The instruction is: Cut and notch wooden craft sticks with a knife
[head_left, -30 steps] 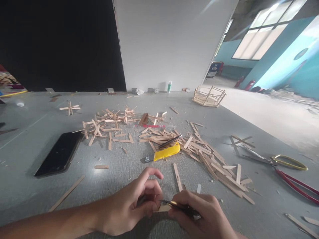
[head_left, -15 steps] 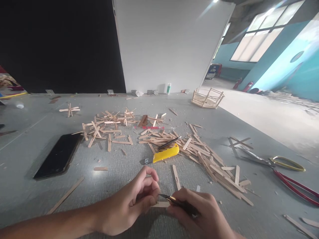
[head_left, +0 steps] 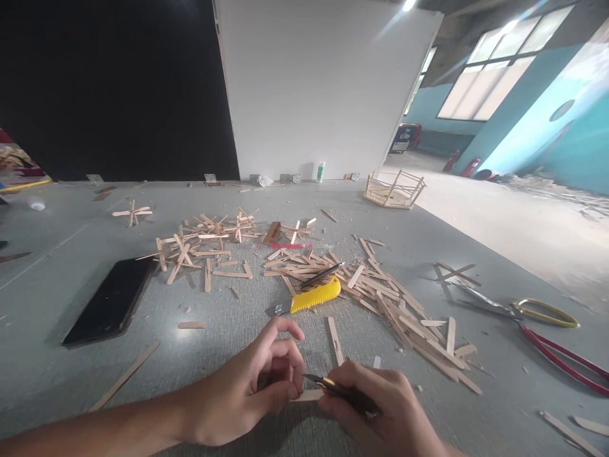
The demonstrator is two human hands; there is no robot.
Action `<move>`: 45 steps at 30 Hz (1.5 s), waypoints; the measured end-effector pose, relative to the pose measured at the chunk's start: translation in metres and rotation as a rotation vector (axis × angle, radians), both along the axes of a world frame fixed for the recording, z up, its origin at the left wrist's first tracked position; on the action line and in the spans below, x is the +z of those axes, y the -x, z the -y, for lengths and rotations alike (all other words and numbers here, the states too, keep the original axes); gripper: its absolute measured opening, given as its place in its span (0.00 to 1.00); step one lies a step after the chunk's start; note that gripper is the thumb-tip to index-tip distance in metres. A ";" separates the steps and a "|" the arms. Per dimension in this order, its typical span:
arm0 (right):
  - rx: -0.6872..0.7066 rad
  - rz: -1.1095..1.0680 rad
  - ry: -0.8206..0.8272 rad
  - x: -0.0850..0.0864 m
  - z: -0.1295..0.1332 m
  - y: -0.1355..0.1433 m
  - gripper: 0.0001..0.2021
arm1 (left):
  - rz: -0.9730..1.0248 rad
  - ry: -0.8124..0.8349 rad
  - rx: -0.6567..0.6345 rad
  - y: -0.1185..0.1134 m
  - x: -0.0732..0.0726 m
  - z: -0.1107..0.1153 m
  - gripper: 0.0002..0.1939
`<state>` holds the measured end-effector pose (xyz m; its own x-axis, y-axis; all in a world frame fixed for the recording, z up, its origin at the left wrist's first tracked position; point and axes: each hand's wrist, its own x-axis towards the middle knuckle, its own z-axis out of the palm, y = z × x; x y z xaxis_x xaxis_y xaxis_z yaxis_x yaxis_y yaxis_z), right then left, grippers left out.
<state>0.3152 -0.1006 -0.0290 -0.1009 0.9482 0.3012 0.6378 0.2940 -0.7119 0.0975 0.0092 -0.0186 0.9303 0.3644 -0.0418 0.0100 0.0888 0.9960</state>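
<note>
Near the front edge, my left hand (head_left: pixel 273 384) pinches the left end of a wooden craft stick (head_left: pixel 308 395) between thumb and fingers. My right hand (head_left: pixel 375 403) is wrapped round a dark craft knife (head_left: pixel 349 395), its blade pointing left, just above the stick and close to my left fingertips. The stick's right end meets my right fingers. Beyond the hands lie a yellow utility knife (head_left: pixel 316 296) and, behind it, a dark pen-like tool (head_left: pixel 322 275) on a heap of craft sticks (head_left: pixel 380 279). A single stick (head_left: pixel 334 339) lies just past my right hand.
On the left lie a black phone (head_left: pixel 111 301) and a loose stick (head_left: pixel 124 376). Scissors (head_left: pixel 514 311) with red and yellow handles are on the right. Crossed-stick pieces (head_left: pixel 181 257) stand behind, with a stick frame (head_left: pixel 394 189) and a glue stick (head_left: pixel 321 171) at the back.
The left hand's fingers have shifted slightly by the stick, with the index finger a little straighter. The knife stays in nearly the same place. The view has tilted slightly.
</note>
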 end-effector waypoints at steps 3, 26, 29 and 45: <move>0.000 -0.013 -0.012 -0.001 0.003 0.002 0.08 | -0.012 -0.044 -0.022 0.001 0.002 0.000 0.15; -0.080 -0.095 0.007 -0.002 -0.001 -0.001 0.10 | -0.002 0.030 0.083 0.000 0.003 0.001 0.11; -0.069 -0.103 0.016 -0.003 -0.001 -0.001 0.09 | 0.028 0.027 0.085 0.000 0.000 0.001 0.13; -0.014 -0.033 -0.014 -0.002 -0.001 0.000 0.07 | -0.056 0.117 0.124 -0.001 0.003 0.002 0.30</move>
